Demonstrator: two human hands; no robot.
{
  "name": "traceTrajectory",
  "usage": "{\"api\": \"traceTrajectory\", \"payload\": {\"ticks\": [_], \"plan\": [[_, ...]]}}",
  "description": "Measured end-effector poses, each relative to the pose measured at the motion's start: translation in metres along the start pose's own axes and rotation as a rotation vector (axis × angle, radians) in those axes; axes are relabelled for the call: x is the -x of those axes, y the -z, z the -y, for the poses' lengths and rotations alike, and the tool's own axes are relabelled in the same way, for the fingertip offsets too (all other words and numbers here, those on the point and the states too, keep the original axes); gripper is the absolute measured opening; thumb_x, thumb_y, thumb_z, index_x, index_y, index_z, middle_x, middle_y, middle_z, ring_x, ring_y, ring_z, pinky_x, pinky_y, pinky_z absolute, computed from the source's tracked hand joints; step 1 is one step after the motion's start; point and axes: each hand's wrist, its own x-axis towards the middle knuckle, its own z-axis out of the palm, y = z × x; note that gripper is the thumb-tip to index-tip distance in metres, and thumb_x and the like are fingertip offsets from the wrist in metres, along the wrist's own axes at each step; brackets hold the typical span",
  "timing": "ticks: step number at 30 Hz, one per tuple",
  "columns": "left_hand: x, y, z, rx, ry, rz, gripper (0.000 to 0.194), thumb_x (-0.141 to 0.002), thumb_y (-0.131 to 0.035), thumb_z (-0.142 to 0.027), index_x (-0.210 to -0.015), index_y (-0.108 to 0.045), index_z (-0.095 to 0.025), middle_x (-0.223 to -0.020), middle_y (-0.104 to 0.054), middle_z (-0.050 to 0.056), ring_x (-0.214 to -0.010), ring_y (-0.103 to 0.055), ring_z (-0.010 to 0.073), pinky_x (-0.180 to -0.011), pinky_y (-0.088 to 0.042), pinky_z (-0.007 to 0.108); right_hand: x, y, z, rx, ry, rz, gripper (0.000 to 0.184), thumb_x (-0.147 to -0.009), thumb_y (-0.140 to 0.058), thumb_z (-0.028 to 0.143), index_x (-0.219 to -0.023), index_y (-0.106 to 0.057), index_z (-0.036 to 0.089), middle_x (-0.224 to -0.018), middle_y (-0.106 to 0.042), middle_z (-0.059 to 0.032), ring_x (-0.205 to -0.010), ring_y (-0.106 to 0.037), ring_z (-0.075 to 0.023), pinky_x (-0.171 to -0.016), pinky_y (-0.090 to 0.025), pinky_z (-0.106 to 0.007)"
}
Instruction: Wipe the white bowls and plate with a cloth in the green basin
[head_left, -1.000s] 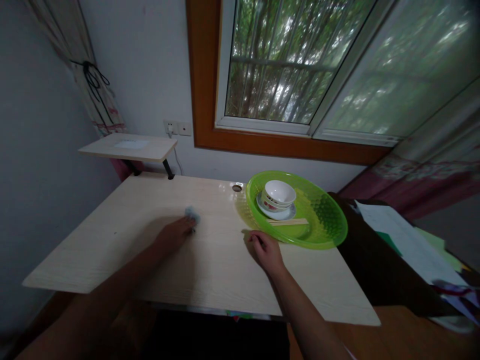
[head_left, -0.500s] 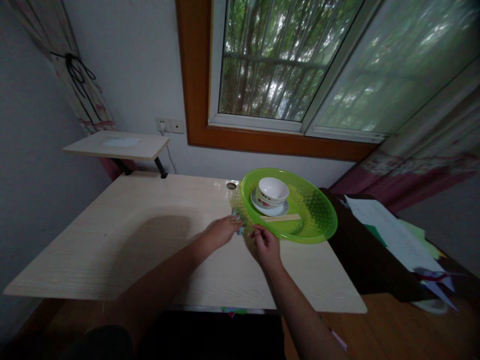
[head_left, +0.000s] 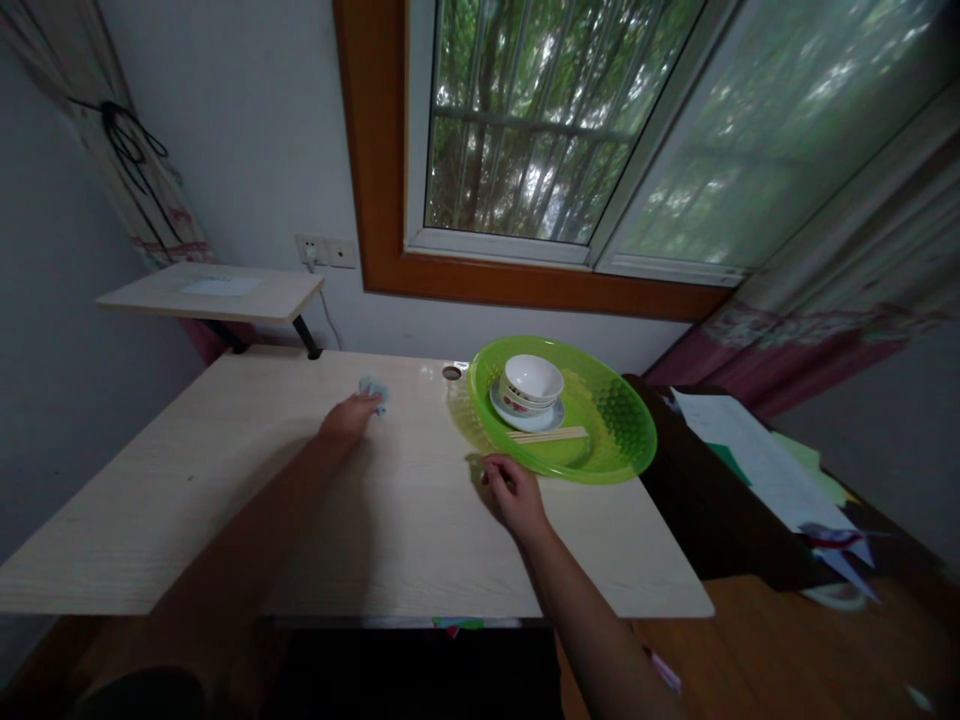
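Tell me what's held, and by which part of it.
The left hand holds the cloth by its near side; nothing shows in the curled right hand.

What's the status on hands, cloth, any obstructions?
Left hand holding blue cloth on desk. Right hand curled beside green basket. Basket with bowls occupies part of desk.

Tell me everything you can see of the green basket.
The basket is bright green, roundish, partly see-through, apparently plastic, with a smooth rim and a textured wall. It sits upright on the table, toward the right end, below the window. Inside are stacked bowls on a plate, and pale chopsticks. The right hand is by its front rim; contact is unclear.
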Motion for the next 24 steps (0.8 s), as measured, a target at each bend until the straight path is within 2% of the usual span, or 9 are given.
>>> {"api": "traceTrajectory", "payload": {"ticks": [2,4,6,8,11,14,18,21,24], "plan": [[0.018,0.007,0.039,-0.109,-0.002,-0.012,0.046,-0.096,-0.039,-0.03,-0.129,-0.068,-0.017,-0.143,-0.06,0.009,-0.141,-0.048,0.0237,-0.122,-0.028,0.036,0.0,0.001,0.001,0.0,0.007,0.012,0.023,-0.096,-0.054,0.034,-0.102,-0.071,0.021,-0.076,-0.072,-0.0014,-0.067,-0.066,-0.0169,-0.067,-0.051,-0.028],[0.045,0.008,0.067,-0.179,-0.024,-0.001,0.05,-0.096,-0.035,-0.03,-0.136,-0.063,-0.018,-0.148,-0.055,0.008,-0.142,-0.046,0.025,-0.122,-0.029,0.041,-0.001,0.001,0.003,0.0,0.015,0.022,0.023,-0.096,-0.054,0.034,-0.101,-0.072,0.021,-0.076,-0.072,-0.0017,-0.069,-0.067,-0.0171,-0.069,-0.052,-0.029],[0.075,0.004,0.079,-0.223,-0.026,-0.008,0.05,-0.098,-0.035,-0.032,-0.141,-0.06,-0.022,-0.15,-0.053,0.005,-0.143,-0.045,0.0271,-0.12,-0.033,0.046,-0.001,0.001,0.005,-0.002,0.019,0.026,0.023,-0.096,-0.054,0.034,-0.101,-0.072,0.02,-0.076,-0.072,-0.0022,-0.069,-0.067,-0.0176,-0.069,-0.052,-0.029],[0.104,-0.003,0.075,-0.217,-0.092,0.001,0.049,-0.098,-0.037,-0.029,-0.142,-0.058,-0.026,-0.152,-0.05,0.002,-0.143,-0.046,0.0242,-0.12,-0.035,0.045,-0.001,0.001,0.006,-0.008,0.015,0.019,0.024,-0.095,-0.054,0.035,-0.101,-0.072,0.02,-0.075,-0.072,-0.0025,-0.069,-0.067,-0.0179,-0.068,-0.052,-0.029],[0.133,-0.019,0.05,-0.188,-0.198,0.015,0.048,-0.098,-0.037,-0.023,-0.141,-0.059,-0.028,-0.153,-0.05,0.001,-0.143,-0.045,0.0213,-0.119,-0.036,0.043,-0.001,0.001,0.007,-0.008,0.009,-0.018,0.025,-0.095,-0.054,0.035,-0.1,-0.072,0.019,-0.072,-0.071,-0.002,-0.065,-0.066,-0.0177,-0.066,-0.052,-0.029],[0.136,-0.04,0.016,-0.13,-0.389,0.098,0.05,-0.097,-0.038,-0.018,-0.142,-0.057,-0.026,-0.15,-0.053,0.003,-0.145,-0.041,0.0192,-0.121,-0.035,0.041,0.0,0.002,0.008,0.012,0.014,-0.06,0.024,-0.095,-0.054,0.035,-0.099,-0.072,0.019,-0.069,-0.07,-0.0014,-0.063,-0.065,-0.0176,-0.064,-0.052,-0.029],[0.105,-0.073,-0.032,-0.023,-0.604,0.197,0.048,-0.098,-0.041,-0.018,-0.142,-0.057,-0.024,-0.15,-0.054,0.006,-0.144,-0.043,0.0196,-0.122,-0.033,0.041,0.003,0.003,0.009,0.048,0.048,-0.097,0.022,-0.095,-0.054,0.032,-0.099,-0.071,0.02,-0.07,-0.07,-0.0013,-0.064,-0.065,-0.0177,-0.064,-0.051,-0.029],[0.07,-0.09,-0.074,0.002,-0.626,0.213,0.046,-0.098,-0.041,-0.015,-0.138,-0.06,-0.025,-0.148,-0.056,0.005,-0.142,-0.047,0.0191,-0.123,-0.03,0.041,0.004,0.003,0.009,0.067,0.076,-0.107,0.02,-0.095,-0.054,0.03,-0.1,-0.071,0.02,-0.072,-0.071,-0.0014,-0.065,-0.066,-0.0177,-0.066,-0.051,-0.029],[0.036,-0.091,-0.112,0.064,-0.554,0.223,0.038,-0.1,-0.041,-0.018,-0.129,-0.066,-0.025,-0.14,-0.063,0.005,-0.133,-0.055,0.02,-0.119,-0.036,0.04,0.004,0.003,0.009,0.084,0.089,-0.1,0.02,-0.095,-0.054,0.03,-0.1,-0.071,0.02,-0.076,-0.072,-0.0023,-0.067,-0.067,-0.0182,-0.068,-0.052,-0.03]]}}
